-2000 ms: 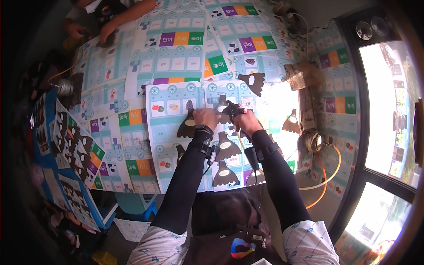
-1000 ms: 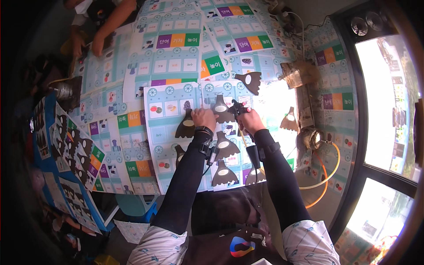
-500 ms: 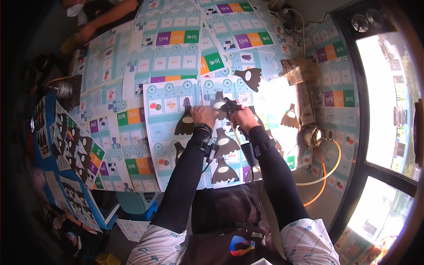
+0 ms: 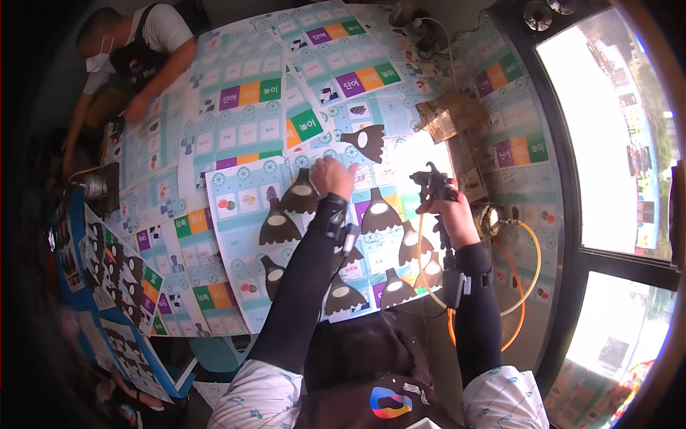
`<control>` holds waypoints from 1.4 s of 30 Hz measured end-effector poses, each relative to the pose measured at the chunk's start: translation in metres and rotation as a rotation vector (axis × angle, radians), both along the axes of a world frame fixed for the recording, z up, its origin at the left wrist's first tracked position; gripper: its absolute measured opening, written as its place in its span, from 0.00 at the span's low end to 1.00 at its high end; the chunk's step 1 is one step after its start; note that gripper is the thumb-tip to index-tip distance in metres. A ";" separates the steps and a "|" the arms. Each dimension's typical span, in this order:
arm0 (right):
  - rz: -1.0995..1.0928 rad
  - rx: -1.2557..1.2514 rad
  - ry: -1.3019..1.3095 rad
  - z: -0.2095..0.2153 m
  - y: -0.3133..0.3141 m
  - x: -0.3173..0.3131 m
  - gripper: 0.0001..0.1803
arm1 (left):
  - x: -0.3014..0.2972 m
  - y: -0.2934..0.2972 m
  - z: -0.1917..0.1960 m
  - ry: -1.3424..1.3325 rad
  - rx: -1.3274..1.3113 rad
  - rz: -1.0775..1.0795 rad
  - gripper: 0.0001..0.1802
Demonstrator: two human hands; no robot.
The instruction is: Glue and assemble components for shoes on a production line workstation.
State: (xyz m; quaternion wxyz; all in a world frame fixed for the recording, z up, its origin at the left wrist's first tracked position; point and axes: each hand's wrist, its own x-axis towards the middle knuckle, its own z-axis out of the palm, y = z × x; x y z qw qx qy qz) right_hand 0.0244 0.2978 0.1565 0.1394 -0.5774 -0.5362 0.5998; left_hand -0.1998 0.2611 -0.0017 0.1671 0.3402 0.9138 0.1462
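Observation:
My right hand (image 4: 459,218) grips a black spray gun (image 4: 433,187) and holds it over the sunlit right side of the table, a hose hanging from it. My left hand (image 4: 333,177) is over the paper with its thumb and fingers apart. Just left of it lies a dark brown, bell-shaped cutout (image 4: 299,201) with a pale oval in its middle; whether my fingers touch it I cannot tell. Similar cutouts lie around, such as one below it (image 4: 279,230), one between my arms (image 4: 381,220) and one farther away (image 4: 365,141). My left forearm partly covers others.
Printed pale-blue sheets (image 4: 250,125) cover the table. Yellow and orange hoses (image 4: 537,268) loop beside my right forearm. A papered wall and bright window (image 4: 607,143) stand at the right. Blue racks (image 4: 146,343) holding cutouts stand at the left. Another person (image 4: 153,57) works at the far left.
My right hand has moved right with the spray gun, away from my left. My left hand has shifted farther away across the paper. The whole view has turned, bringing the other person more into sight.

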 end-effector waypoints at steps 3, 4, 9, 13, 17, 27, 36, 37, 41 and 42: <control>-0.073 -0.019 0.026 0.027 -0.004 0.020 0.19 | 0.039 0.048 -0.009 0.007 0.004 0.027 0.39; -0.088 -0.038 0.022 0.033 -0.005 0.026 0.20 | 0.043 0.059 -0.014 -0.003 -0.025 0.073 0.40; -0.163 -0.059 0.074 0.042 -0.007 0.060 0.22 | 0.054 0.095 -0.029 0.134 -0.066 -0.006 0.21; -0.180 -0.074 0.115 0.026 -0.002 0.074 0.21 | 0.049 0.108 -0.049 -0.112 0.096 0.181 0.15; -0.143 -0.089 0.093 0.023 0.006 0.077 0.19 | 0.050 0.118 -0.057 -0.414 0.266 0.344 0.12; 0.082 -0.086 0.043 0.045 0.018 0.030 0.14 | -0.012 0.047 -0.048 -0.305 -0.230 -0.409 0.14; 0.413 0.067 0.099 -0.063 0.026 -0.089 0.09 | -0.017 -0.035 -0.052 -0.145 0.021 -0.097 0.10; 0.396 0.006 -0.005 -0.079 0.032 -0.088 0.08 | -0.016 -0.037 -0.061 -0.097 0.095 -0.131 0.11; 0.442 0.124 -0.078 -0.118 0.036 -0.105 0.09 | -0.009 -0.037 -0.058 -0.153 0.142 -0.096 0.10; 0.453 0.123 -0.080 -0.122 0.037 -0.107 0.09 | -0.009 -0.036 -0.059 -0.155 0.142 -0.084 0.10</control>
